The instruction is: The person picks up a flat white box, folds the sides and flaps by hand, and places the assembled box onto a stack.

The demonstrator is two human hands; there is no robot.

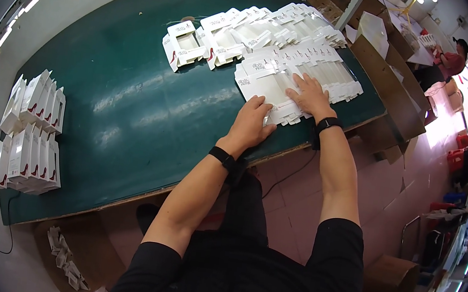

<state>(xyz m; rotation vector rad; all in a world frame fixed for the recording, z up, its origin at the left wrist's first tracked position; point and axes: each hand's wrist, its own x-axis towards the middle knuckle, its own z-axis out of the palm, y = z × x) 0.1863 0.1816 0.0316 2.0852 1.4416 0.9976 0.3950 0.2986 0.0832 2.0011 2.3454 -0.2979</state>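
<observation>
We count two hands: left hand and right hand, fingers spread flat on flattened white cartons | cartons overlap, uncountable | folded boxes stacked left, two rows

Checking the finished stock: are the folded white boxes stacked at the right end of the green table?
No, the folded white boxes stand in rows at the left end of the green table, far from both hands.

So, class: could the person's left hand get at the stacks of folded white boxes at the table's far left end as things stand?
Probably yes: the left hand rests on a flat carton blank, and only bare green table lies between it and the folded white boxes, though it looks a long stretch.
</observation>
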